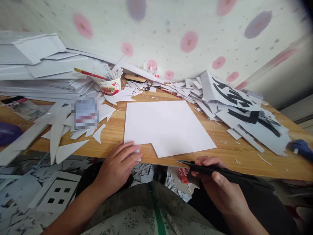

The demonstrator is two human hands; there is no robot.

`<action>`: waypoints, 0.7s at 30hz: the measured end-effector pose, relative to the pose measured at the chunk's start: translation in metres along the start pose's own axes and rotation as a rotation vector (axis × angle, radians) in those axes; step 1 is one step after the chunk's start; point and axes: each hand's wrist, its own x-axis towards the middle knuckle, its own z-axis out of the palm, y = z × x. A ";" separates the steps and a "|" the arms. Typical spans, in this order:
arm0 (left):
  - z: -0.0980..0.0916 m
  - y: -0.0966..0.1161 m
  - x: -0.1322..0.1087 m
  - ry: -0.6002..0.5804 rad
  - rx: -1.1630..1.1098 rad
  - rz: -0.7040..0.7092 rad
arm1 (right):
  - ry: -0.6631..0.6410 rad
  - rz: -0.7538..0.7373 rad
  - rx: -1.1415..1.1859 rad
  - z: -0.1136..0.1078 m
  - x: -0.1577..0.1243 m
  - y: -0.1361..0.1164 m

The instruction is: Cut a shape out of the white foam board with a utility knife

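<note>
A white sheet of board (166,125) lies flat on the wooden table (227,147), with a notch cut out of its near edge. My left hand (119,164) rests with fingers flat on the sheet's near left corner, pressing it down. My right hand (217,186) is closed around a black utility knife (220,172), held just off the table's front edge, its blade tip pointing left near the sheet's near edge.
White offcuts (61,137) litter the table's left and the floor. Stacked white boards (36,70) stand back left beside a paper cup of sticks (110,85). Printed black-and-white scraps (239,104) pile at right. Scissors (147,87) lie at the back.
</note>
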 end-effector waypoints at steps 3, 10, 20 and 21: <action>-0.004 0.001 0.002 0.013 -0.011 0.013 | 0.032 -0.040 0.000 0.000 0.006 0.001; -0.007 0.004 0.023 -0.148 0.073 0.079 | 0.015 -0.063 -0.037 0.010 0.011 0.000; 0.004 0.003 0.030 -0.297 0.119 0.114 | 0.054 0.032 -0.052 0.010 0.014 0.003; 0.004 0.003 0.029 -0.295 0.122 0.117 | 0.059 0.051 -0.057 0.008 0.015 0.004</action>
